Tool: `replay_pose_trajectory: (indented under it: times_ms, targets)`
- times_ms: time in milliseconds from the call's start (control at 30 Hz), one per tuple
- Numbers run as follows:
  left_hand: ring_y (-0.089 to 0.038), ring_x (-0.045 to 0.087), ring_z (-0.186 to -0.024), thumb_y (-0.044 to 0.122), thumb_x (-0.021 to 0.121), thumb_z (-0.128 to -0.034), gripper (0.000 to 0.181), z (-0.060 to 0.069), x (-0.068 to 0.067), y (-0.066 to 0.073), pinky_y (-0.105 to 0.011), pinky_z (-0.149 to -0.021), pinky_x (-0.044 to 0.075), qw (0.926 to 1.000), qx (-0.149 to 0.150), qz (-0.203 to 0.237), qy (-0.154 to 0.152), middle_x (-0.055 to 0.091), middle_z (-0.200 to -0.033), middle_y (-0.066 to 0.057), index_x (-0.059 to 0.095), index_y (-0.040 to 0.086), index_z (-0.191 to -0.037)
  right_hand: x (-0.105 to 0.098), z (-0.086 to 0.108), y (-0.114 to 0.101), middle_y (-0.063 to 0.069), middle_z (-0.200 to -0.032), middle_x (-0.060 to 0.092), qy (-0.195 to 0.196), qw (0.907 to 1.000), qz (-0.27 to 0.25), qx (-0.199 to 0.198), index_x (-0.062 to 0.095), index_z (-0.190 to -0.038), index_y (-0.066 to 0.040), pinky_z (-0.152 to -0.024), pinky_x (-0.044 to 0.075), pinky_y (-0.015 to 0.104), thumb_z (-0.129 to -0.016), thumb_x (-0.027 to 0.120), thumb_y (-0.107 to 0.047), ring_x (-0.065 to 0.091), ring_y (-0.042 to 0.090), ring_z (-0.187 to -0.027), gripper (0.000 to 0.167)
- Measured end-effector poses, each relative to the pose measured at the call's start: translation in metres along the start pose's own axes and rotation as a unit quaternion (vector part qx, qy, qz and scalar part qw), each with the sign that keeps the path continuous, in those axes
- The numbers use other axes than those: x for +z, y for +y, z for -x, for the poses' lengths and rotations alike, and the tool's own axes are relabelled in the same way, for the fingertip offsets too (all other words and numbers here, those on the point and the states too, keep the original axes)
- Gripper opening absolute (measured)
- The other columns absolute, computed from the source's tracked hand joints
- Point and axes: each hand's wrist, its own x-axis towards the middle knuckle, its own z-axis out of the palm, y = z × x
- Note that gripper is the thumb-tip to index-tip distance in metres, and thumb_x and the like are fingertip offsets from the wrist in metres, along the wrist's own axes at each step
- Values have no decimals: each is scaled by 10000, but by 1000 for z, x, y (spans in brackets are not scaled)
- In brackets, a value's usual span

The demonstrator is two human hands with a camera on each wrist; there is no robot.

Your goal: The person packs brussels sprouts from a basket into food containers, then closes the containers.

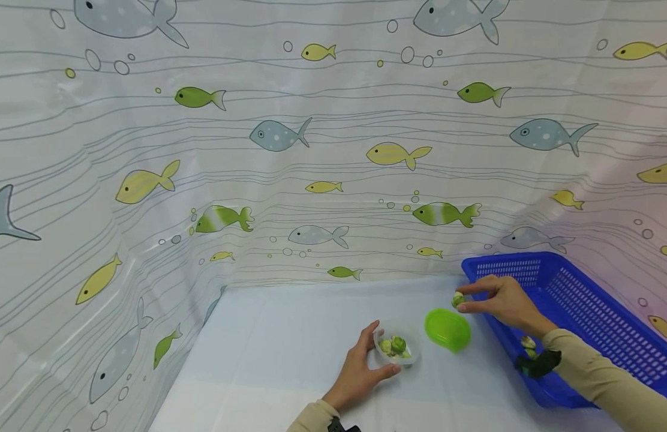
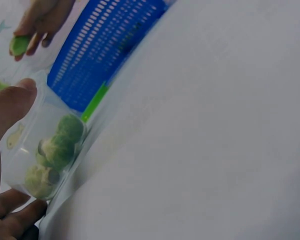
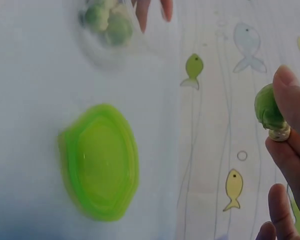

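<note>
My left hand (image 1: 357,369) holds a small clear plastic container (image 1: 412,336) on the white table, thumb on one side and fingers on the other. Several Brussels sprouts (image 1: 398,344) lie inside it, also visible through its wall in the left wrist view. Between thumb and fingertips, my right hand (image 1: 506,303) pinches a single Brussels sprout (image 3: 268,106), raised near the left edge of the blue basket (image 1: 598,306). A bright green lid (image 1: 448,330) lies on the table between the container and the basket.
Inside the basket, beside the right wrist, a few more sprouts (image 1: 529,344) show; the forearm covers part of that area. The perforated basket takes up the table's right side. A fish-patterned curtain (image 1: 290,180) hangs behind and along both sides of the table (image 1: 269,348).
</note>
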Motion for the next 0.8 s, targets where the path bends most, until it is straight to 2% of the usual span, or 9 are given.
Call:
replay_pose_trajectory:
  times_ms: [167, 433, 533, 800]
  targets:
    - [-243, 576, -1415, 484, 830, -908, 979, 0, 0, 1, -465, -1195, 441, 10000, -62, 34, -24, 565, -1577, -96, 297, 164, -1663, 11, -1, -9, 18, -1125, 775, -118, 9997, -195, 114, 843, -1159, -221, -706, 434, 279, -839, 907, -417, 530, 164, -906, 381]
    - [-225, 567, -1418, 514, 824, -904, 991, 1, 0, 2, -478, -1197, 436, 9999, -145, 54, -27, 563, -1580, -74, 292, 176, -1668, 38, -1, -21, -50, -1098, 793, -261, 9994, -224, -12, 848, -1145, -246, -799, 461, 269, -821, 917, -427, 592, 96, -1024, 377]
    - [-243, 572, -1416, 497, 830, -905, 982, 1, 0, 2, -490, -1190, 442, 9999, -149, 38, -16, 567, -1575, -81, 300, 172, -1664, 49, -1, -24, -63, -1081, 798, -369, 9987, -343, -54, 851, -1136, -223, -816, 463, 283, -822, 919, -408, 618, 146, -1041, 371]
    - [-270, 580, -1415, 436, 835, -917, 951, 1, -1, 4, -501, -1195, 435, 9999, -99, 56, -18, 573, -1566, -116, 308, 148, -1654, 75, -1, -35, -31, -1133, 810, -611, 9954, -533, 513, 847, -1148, -204, -899, 448, 337, -804, 922, -463, 604, 245, -1179, 437]
